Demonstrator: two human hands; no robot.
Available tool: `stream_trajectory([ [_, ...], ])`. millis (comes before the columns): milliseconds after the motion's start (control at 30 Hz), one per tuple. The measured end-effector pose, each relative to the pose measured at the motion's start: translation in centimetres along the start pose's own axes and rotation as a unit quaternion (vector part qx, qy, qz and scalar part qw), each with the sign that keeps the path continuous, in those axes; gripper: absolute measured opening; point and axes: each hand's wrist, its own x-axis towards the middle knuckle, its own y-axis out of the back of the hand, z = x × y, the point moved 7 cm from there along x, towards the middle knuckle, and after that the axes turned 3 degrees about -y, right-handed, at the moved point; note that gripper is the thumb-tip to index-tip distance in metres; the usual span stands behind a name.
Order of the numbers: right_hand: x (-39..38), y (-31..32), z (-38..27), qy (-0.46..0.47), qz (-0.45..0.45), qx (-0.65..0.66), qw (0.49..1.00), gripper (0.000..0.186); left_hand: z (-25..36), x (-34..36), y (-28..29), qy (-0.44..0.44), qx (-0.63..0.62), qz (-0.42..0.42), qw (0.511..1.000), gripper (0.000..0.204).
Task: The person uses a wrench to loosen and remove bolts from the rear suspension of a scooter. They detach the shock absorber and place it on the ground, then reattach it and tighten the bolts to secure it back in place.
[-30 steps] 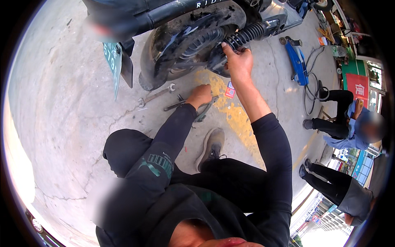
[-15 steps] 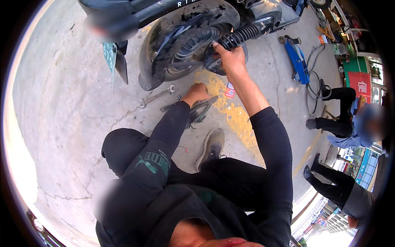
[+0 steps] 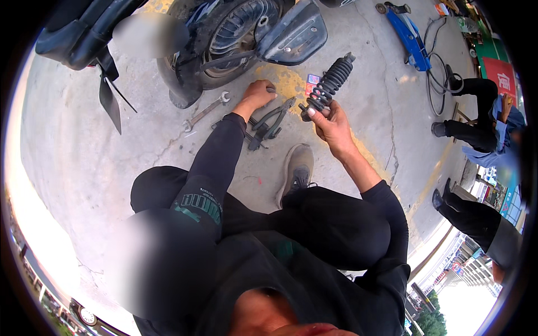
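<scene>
In my right hand is a black coil-spring shock absorber, gripped by its lower end and tilted with its top toward the far right. It is clear of the motorbike's rear wheel. My left hand is closed, low over the concrete in front of the wheel. A small dark end shows at its fingers, too little to name. Just beside that hand lie dark-handled pliers among other dark tools. To its left an open-ended wrench rests on the ground.
The motorbike's dark side cover juts out beside the wheel. A blue floor jack and a looped hose lie at the far right. Two people sit or stand along the right edge. My shoe is planted near the tools.
My right hand has drawn the shock absorber away from the bike, back toward me. My left hand stays low by the tools, still closed. The view has shifted, with the bike now higher up.
</scene>
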Motion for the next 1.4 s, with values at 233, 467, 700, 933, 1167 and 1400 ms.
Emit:
stream_trajectory([
  [233,4.1,2.2,11.2,-0.145,-0.012,0.118,0.982,0.039,-0.8,0.1,0.5,0.016,-0.024,0.010,1.000,0.035],
  [467,9.2,2.9,17.0,0.022,0.060,0.040,0.997,0.055,-0.3,-2.5,2.1,-0.034,0.139,0.041,0.989,0.030],
  [700,13.2,1.7,13.8,0.058,-0.007,-0.103,0.993,0.051,5.3,-5.2,2.0,-0.118,0.173,0.142,0.967,0.026],
  [933,11.5,3.1,11.9,0.069,0.039,-0.379,0.922,0.044,4.4,-0.4,-1.5,0.057,0.031,0.074,0.995,0.040],
  [1167,11.5,5.3,16.1,0.040,0.057,-0.135,0.988,0.034,1.1,2.2,-1.9,0.083,-0.005,-0.002,0.997,0.054],
  [1400,12.1,3.9,15.9,0.068,0.063,-0.115,0.989,0.037,1.9,-0.5,-2.1,0.182,-0.191,-0.032,0.964,0.035],
])
